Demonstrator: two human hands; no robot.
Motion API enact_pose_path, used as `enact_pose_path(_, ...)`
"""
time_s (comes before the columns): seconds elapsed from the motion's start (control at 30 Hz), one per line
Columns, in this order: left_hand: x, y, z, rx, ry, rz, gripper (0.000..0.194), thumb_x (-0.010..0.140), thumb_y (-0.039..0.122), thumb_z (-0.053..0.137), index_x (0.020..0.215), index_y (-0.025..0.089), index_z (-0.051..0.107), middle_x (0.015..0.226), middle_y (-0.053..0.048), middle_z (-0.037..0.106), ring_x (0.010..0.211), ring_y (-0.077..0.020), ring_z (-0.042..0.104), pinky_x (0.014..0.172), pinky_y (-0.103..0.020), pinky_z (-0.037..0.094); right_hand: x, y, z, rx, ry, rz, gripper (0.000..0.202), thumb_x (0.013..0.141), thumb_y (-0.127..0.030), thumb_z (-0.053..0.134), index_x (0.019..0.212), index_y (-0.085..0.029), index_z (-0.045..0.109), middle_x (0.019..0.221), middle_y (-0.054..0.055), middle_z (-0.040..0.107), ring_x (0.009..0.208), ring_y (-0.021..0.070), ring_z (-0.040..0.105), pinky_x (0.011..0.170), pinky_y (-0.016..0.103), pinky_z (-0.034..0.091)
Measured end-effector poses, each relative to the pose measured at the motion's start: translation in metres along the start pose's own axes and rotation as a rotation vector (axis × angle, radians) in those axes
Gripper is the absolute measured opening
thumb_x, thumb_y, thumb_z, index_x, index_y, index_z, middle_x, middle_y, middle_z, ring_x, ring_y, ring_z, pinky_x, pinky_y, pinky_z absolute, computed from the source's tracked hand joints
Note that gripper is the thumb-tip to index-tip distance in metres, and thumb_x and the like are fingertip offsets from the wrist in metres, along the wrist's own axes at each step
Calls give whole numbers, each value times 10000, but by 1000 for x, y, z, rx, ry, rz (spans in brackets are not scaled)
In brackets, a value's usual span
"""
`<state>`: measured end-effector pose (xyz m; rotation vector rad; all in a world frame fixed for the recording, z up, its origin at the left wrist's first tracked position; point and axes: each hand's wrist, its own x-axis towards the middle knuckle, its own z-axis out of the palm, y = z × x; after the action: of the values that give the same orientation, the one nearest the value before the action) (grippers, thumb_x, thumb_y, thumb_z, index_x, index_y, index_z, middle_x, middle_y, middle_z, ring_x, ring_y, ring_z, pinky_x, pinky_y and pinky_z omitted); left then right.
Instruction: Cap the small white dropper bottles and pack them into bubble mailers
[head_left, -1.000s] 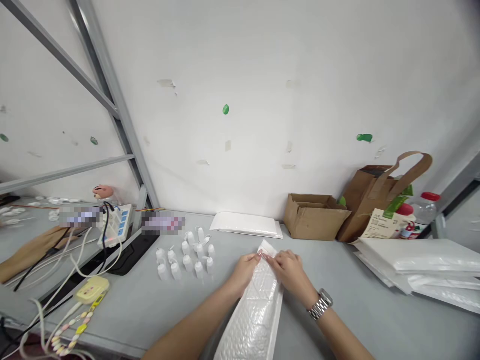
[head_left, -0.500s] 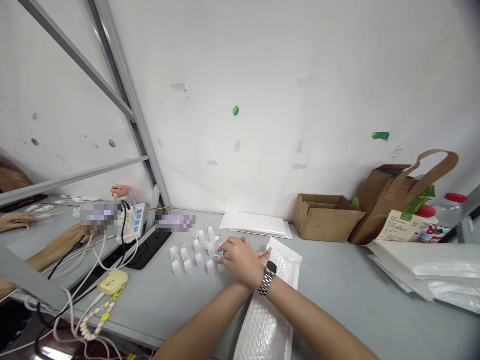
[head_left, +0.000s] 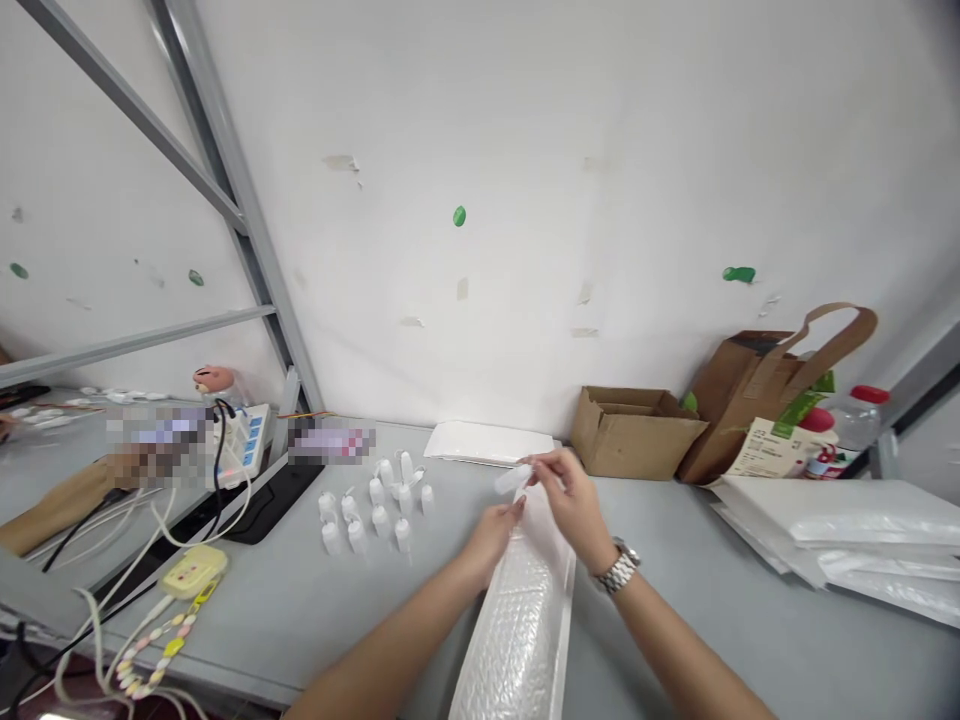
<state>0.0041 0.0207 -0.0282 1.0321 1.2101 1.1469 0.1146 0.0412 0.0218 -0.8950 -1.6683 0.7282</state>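
A white bubble mailer [head_left: 517,610] lies lengthwise before me on the grey table. My left hand [head_left: 493,535] is closed on the left edge of its far end, thumb on top. Just above that end, my right hand [head_left: 568,497], with a metal watch on the wrist, pinches a small translucent white bottle [head_left: 513,481]. The bottle is tilted almost flat and slightly blurred. To the left stand several similar small white bottles [head_left: 380,521], upright in loose rows, some with a strap at the cap.
Behind are a flat white packet [head_left: 487,443] and an open cardboard box [head_left: 637,440]. A paper bag [head_left: 739,400] and stacked bubble mailers [head_left: 862,530] sit right. Left are a power strip [head_left: 244,450], cables and a yellow device [head_left: 193,570]; beyond the metal frame, another person's arm [head_left: 60,510].
My right hand has moved from the bottle group over to the mailer's far end, bringing one bottle. My arms are no longer crossed. The view has shifted slightly right.
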Motion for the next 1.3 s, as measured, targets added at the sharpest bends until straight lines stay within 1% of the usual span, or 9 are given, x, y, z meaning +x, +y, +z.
enact_pose_path(0.1, 0, -7, -6, -101, -78, -89, 579, 579, 671, 599, 697, 106, 639, 595, -37, 593, 584, -170, 539, 599, -287, 403, -7, 27, -39, -79, 171, 65, 249, 831, -441, 507, 795, -196, 541, 775, 51, 634, 744, 201, 594, 739, 350, 440)
enact_pose_path(0.2, -1, -9, -5, -213, -136, -133, 543, 563, 624, 652, 729, 107, 650, 597, -25, 608, 597, -155, 544, 604, -260, 390, -15, 42, -51, -85, 199, 125, 291, 791, -492, 539, 771, -201, 548, 795, 65, 654, 774, 219, 597, 757, 365, 440)
enact_pose_path(0.53, -4, -1, -3, -181, -151, -131, 468, 601, 580, 650, 720, 128, 673, 591, -13, 622, 587, -151, 540, 601, -251, 377, -21, 47, -33, 77, 1, 460, 411, 583, -561, 665, 657, -167, 576, 501, -3, 564, 488, 150, 499, 478, 254, 355)
enact_pose_path(0.83, -3, -6, -4, -203, -79, -103, 464, 565, 570, 678, 695, 125, 657, 592, -15, 618, 582, -154, 547, 600, -255, 380, -34, 44, -25, -141, -236, 305, 517, 809, -561, 414, 485, -175, 529, 517, -12, 467, 573, 149, 464, 589, 277, 380)
enact_pose_path(0.93, -2, -4, -6, -241, -67, -104, 476, 568, 567, 680, 746, 125, 663, 624, -30, 647, 633, -184, 583, 635, -272, 405, -29, 38, -35, -240, -13, 167, 386, 772, -543, 502, 733, -200, 673, 858, 51, 587, 880, 220, 516, 835, 343, 381)
enact_pose_path(1.03, -1, 1, -9, -319, -32, -133, 471, 595, 560, 672, 776, 125, 656, 641, -42, 664, 659, -199, 605, 647, -282, 426, -24, 35, -44, -187, 204, 324, 516, 649, -561, 624, 1017, -199, 624, 1036, 90, 546, 935, 240, 513, 806, 355, 413)
enact_pose_path(1.13, -3, 5, -10, -331, -25, -169, 493, 614, 577, 653, 776, 111, 650, 653, -63, 672, 652, -207, 619, 643, -294, 443, -23, 35, -47, 53, -87, 613, 469, 622, -586, 633, 805, -155, 638, 726, 38, 563, 641, 174, 521, 563, 284, 411)
enact_pose_path(1.2, -6, 8, -9, -299, -82, -151, 509, 642, 582, 628, 812, 103, 652, 707, -87, 687, 693, -221, 634, 674, -309, 457, -24, 37, -47, 202, -259, 662, 436, 648, -584, 619, 615, -151, 589, 545, -17, 476, 502, 120, 434, 483, 250, 348)
enact_pose_path(1.3, -10, 9, -7, -210, -192, -123, 487, 620, 491, 699, 920, 111, 649, 835, -109, 704, 799, -244, 645, 738, -324, 466, -25, 39, -45, 289, -193, 620, 435, 638, -561, 650, 531, -152, 544, 483, -40, 430, 457, 93, 373, 455, 236, 319)
